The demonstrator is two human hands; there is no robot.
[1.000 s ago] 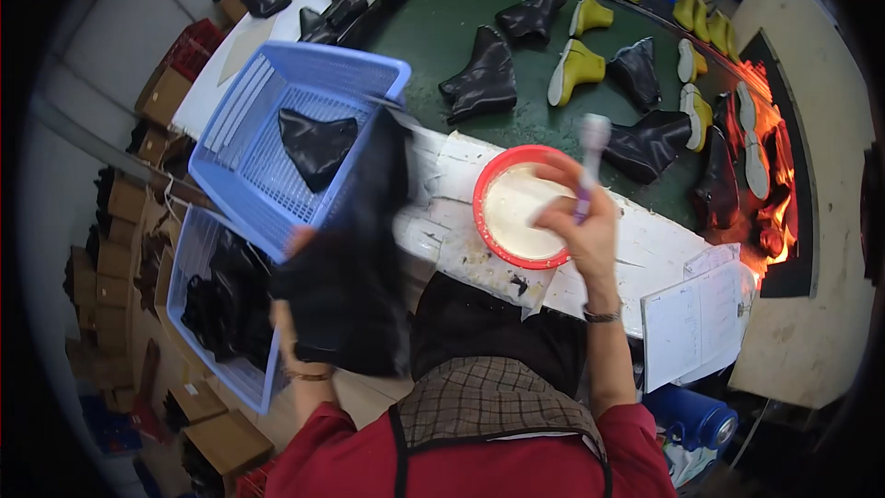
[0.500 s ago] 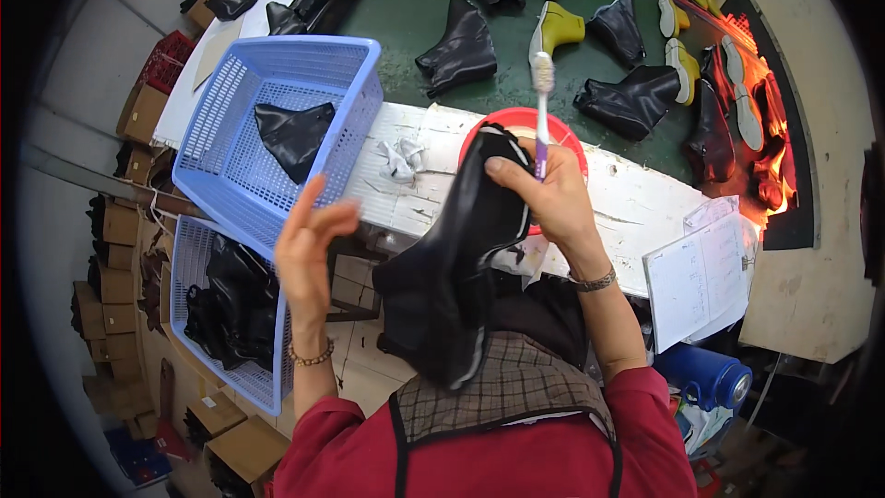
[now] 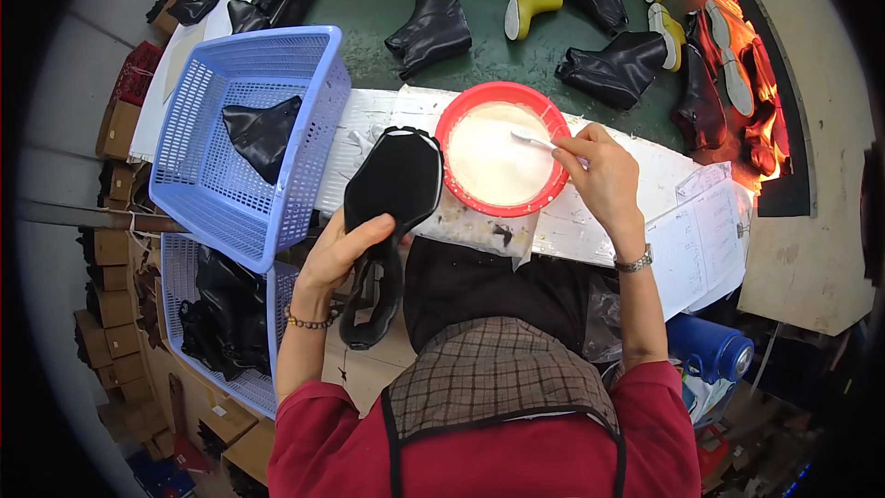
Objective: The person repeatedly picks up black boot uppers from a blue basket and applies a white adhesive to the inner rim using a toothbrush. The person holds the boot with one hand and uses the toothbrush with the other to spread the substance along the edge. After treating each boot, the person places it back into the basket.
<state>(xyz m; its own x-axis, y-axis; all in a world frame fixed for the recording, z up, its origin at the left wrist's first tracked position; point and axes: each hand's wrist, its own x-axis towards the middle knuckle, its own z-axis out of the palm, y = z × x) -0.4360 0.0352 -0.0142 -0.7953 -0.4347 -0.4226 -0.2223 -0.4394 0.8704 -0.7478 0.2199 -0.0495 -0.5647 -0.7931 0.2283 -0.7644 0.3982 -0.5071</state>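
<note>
My left hand (image 3: 334, 256) is closed on a black boot upper (image 3: 395, 180), its thumb lying across the near side. The upper is turned with its flat, pale-rimmed underside facing up, left of a red bowl (image 3: 449, 183). White liquid (image 3: 489, 161) fills much of that bowl. Over the bowl's right rim, my right hand (image 3: 601, 177) pinches a toothbrush (image 3: 533, 140). Its head is at the white liquid; whether the bristles are dipped in, I cannot tell.
A blue basket (image 3: 318, 129) with one black upper (image 3: 263, 136) stands left, above another basket (image 3: 173, 300) of black uppers. Black uppers and yellow-green boot forms (image 3: 535, 5) lie on the green surface (image 3: 369, 0), which has a glowing heater (image 3: 770, 120) at right. An open notebook (image 3: 691, 249) lies near it.
The boot upper has passed from my right hand to my left and is turned underside up. My right hand has brought the toothbrush down to the bowl. The whole view has shifted slightly.
</note>
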